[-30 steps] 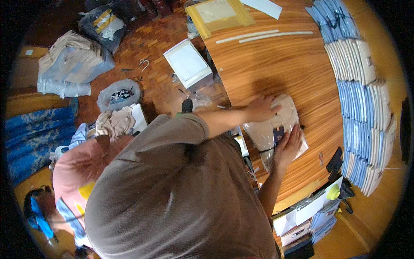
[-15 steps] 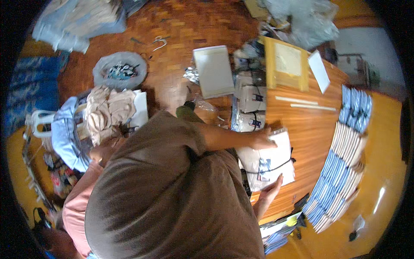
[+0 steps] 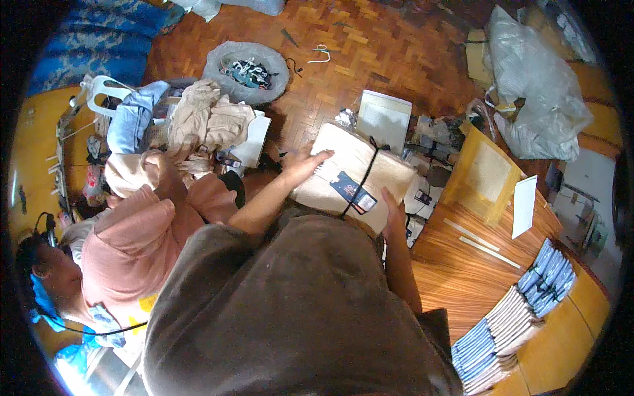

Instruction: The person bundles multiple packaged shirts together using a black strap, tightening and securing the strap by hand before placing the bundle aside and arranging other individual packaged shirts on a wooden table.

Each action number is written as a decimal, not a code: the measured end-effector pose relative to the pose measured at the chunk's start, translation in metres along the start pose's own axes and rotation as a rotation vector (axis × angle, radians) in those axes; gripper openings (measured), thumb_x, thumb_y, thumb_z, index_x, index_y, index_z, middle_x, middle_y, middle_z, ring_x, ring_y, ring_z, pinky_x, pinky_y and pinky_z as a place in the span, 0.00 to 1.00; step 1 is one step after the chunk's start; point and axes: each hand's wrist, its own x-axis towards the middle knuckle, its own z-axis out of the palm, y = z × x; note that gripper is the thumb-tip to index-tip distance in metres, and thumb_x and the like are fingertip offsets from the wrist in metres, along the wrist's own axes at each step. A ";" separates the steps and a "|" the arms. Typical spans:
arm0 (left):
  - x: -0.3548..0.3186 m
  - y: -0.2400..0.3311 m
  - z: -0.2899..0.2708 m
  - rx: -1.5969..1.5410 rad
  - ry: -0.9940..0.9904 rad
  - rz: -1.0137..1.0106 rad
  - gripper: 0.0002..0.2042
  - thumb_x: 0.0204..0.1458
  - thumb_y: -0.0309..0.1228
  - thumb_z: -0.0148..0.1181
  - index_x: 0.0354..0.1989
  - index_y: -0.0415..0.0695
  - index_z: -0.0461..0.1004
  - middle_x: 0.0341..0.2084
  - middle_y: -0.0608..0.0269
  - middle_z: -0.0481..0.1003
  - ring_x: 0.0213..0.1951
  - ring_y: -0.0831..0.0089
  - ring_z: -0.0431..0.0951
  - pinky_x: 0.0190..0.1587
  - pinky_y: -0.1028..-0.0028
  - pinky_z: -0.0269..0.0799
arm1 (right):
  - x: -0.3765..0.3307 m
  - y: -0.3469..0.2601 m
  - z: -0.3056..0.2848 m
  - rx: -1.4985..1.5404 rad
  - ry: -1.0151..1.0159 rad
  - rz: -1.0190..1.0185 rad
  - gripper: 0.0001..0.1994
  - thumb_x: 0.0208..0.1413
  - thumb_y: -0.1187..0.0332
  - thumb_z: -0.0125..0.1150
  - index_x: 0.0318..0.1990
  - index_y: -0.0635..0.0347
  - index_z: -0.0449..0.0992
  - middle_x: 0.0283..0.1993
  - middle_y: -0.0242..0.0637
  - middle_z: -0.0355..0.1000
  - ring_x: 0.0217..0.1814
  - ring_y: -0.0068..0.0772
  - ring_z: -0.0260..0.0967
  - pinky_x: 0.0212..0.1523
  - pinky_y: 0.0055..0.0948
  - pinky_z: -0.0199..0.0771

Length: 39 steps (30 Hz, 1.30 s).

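Observation:
Between both hands I hold a flat bundle of folded beige garment (image 3: 389, 173) in front of my body. A black cord (image 3: 368, 170) runs around it, and a dark blue tag (image 3: 345, 185) lies on its upper face. My left hand (image 3: 305, 167) grips the left edge, thumb on top. On the opposite edge my right hand (image 3: 394, 212) closes with its fingers partly hidden. Beside and below the bundle, more packed garments (image 3: 419, 195) lie along the table's left side.
The wooden table (image 3: 432, 274) bears white strips (image 3: 489, 254), a yellow-taped board (image 3: 477, 175) and rows of folded blue and beige garments (image 3: 492, 340). At left, a person in a pink top (image 3: 142, 241) handles beige cloth. A plastic-lined basin (image 3: 277, 79) of small items stands on the floor.
The bundle has come off the table and leftward, up in front of me, in both hands. My view has turned left, bringing the person in pink more into sight.

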 end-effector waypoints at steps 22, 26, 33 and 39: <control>0.241 0.165 -0.120 -0.098 -0.427 -0.164 0.25 0.58 0.43 0.68 0.59 0.40 0.75 0.48 0.58 0.80 0.48 0.69 0.80 0.49 0.69 0.75 | 0.104 -0.173 0.230 0.017 0.381 -0.021 0.25 0.63 0.59 0.68 0.60 0.67 0.74 0.56 0.39 0.76 0.54 0.35 0.74 0.57 0.35 0.73; 0.256 0.208 -0.171 -0.155 -0.534 -0.073 0.27 0.63 0.38 0.65 0.67 0.40 0.67 0.57 0.52 0.77 0.58 0.64 0.77 0.65 0.66 0.69 | 0.124 -0.207 0.274 -0.072 0.341 0.050 0.30 0.63 0.52 0.67 0.62 0.68 0.73 0.60 0.40 0.75 0.61 0.36 0.71 0.62 0.34 0.70; 0.239 0.372 -0.208 -0.120 -0.526 0.281 0.27 0.64 0.44 0.63 0.65 0.39 0.70 0.56 0.59 0.78 0.57 0.68 0.77 0.62 0.67 0.71 | 0.140 -0.313 0.271 0.241 0.015 0.059 0.39 0.69 0.38 0.45 0.76 0.57 0.54 0.76 0.45 0.59 0.75 0.51 0.60 0.71 0.53 0.65; 0.313 0.331 -0.194 -0.258 -0.185 0.148 0.28 0.63 0.48 0.62 0.63 0.38 0.72 0.54 0.61 0.78 0.54 0.69 0.76 0.59 0.68 0.70 | 0.238 -0.351 0.306 0.065 0.033 0.037 0.35 0.68 0.45 0.52 0.74 0.58 0.58 0.73 0.48 0.62 0.69 0.51 0.66 0.65 0.50 0.72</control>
